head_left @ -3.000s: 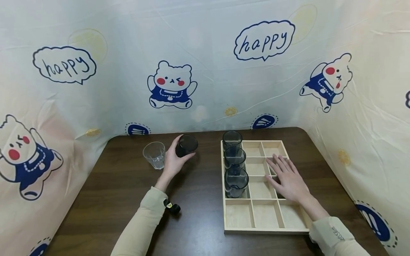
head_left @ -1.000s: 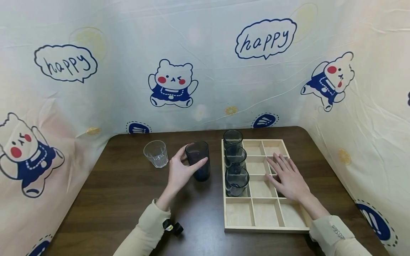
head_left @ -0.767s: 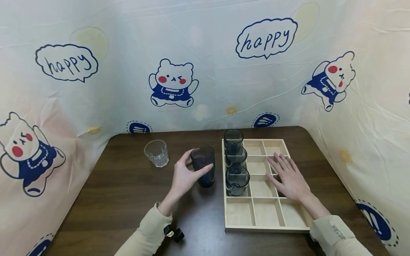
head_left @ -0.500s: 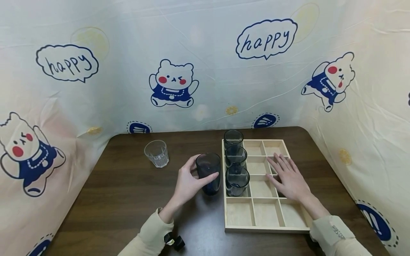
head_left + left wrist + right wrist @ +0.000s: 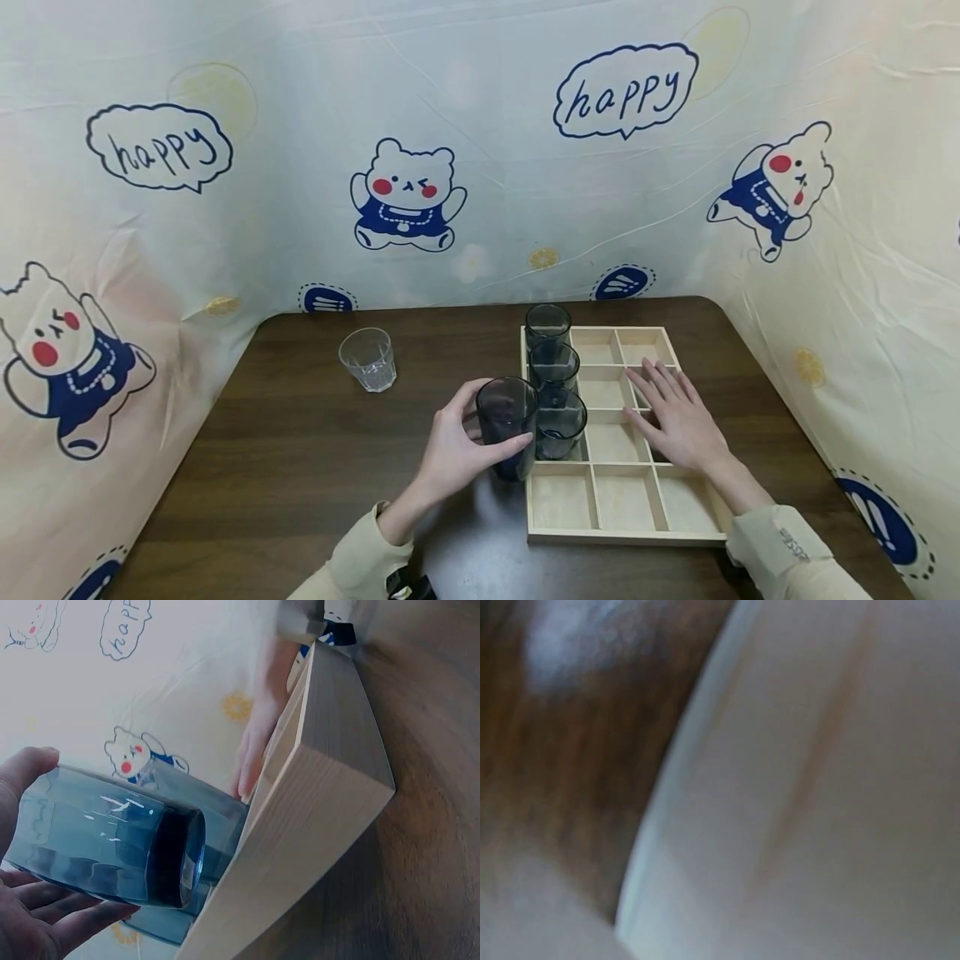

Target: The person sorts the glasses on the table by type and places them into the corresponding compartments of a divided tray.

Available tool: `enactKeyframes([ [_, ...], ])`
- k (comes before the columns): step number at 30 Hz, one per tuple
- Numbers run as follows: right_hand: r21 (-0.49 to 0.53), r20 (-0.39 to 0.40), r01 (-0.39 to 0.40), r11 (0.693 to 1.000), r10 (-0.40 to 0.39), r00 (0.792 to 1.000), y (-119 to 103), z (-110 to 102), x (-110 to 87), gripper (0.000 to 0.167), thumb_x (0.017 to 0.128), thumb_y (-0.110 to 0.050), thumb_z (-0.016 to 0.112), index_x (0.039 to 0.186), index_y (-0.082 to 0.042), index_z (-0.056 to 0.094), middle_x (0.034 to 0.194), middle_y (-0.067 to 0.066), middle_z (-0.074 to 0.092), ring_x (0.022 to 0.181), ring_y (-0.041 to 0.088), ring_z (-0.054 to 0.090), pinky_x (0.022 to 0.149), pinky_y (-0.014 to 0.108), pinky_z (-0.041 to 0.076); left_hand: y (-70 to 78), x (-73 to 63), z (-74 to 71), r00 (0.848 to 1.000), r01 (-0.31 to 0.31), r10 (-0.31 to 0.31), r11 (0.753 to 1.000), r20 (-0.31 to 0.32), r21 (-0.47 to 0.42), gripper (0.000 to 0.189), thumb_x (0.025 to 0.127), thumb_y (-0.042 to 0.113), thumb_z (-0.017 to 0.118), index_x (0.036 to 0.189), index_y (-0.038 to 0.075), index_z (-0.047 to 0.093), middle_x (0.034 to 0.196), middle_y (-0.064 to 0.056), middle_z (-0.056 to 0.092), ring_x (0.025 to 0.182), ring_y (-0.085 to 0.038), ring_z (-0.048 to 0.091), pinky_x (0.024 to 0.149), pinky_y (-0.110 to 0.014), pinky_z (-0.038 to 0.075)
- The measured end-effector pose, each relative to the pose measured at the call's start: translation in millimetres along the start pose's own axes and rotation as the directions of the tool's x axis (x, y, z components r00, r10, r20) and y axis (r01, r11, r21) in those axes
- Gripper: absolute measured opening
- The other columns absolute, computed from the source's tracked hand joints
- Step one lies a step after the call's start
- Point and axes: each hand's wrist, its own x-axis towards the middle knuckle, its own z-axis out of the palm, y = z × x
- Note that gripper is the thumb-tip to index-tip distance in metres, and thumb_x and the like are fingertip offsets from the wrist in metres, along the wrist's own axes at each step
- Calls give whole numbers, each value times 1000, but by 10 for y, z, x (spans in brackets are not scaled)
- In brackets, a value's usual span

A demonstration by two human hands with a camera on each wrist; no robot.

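My left hand [image 5: 459, 448] grips a dark blue-grey drinking glass [image 5: 508, 425], thumb on the near side and fingers round the far side. In the left wrist view the held glass [image 5: 105, 836] shows its thick base beside the box wall [image 5: 300, 840], above the table. A wooden compartment box [image 5: 622, 533] has three similar tinted glasses [image 5: 558, 429] standing in its left column, from the back forward; the front-left compartment holds nothing. My right hand [image 5: 678, 417] rests with spread fingers across the right side of the box. The right wrist view is blurred and shows no fingers.
A clear faceted glass [image 5: 367, 360] stands on the dark wooden table [image 5: 292, 467] at the back left. A printed cloth [image 5: 495, 167] hangs behind the table and along both sides.
My left hand has carried the tinted glass from beside the clear glass, rightward and toward me, to the left edge of the box. My right hand has stayed in place.
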Motion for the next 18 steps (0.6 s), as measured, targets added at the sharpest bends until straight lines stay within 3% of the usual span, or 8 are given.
enactKeyframes([
  [2,0,-1,0,1000,0,1000,2,1,-2,74,111,-52,55,171,-13,38,180,24,29,168,49,25,135,67,14,21,-28,18,1000,-16,16,1000,25,-14,74,79,11,99,143,14,62,126,-18,77,98,-12,81,78,-31,68],
  [5,1,-5,2,1000,-2,1000,5,4,-3,73,111,-51,55,171,-13,38,180,24,30,167,49,25,135,67,15,39,-74,47,994,-71,72,997,86,-18,77,77,10,101,142,11,60,127,-20,76,99,-24,83,82,-35,69],
  [9,1,-3,1,1000,-1,1000,8,9,-3,73,111,-51,55,171,-13,38,180,24,29,168,48,24,135,67,15,13,-134,108,969,-168,164,986,184,7,82,73,11,103,143,11,58,128,-16,78,106,-34,82,92,-38,68],
  [14,-1,-1,0,1000,0,1000,9,15,0,74,111,-52,55,172,-14,38,180,23,29,168,48,24,135,67,15,-63,-187,206,933,-263,251,965,258,11,85,73,9,103,143,12,56,131,-10,78,110,-25,81,93,-38,68],
  [18,-2,1,0,1000,0,1000,13,14,0,74,111,-51,55,172,-14,38,180,23,29,168,48,24,135,67,15,-100,-203,276,919,-302,284,953,274,22,86,72,8,104,143,12,56,133,-10,77,114,-20,81,96,-36,67],
])
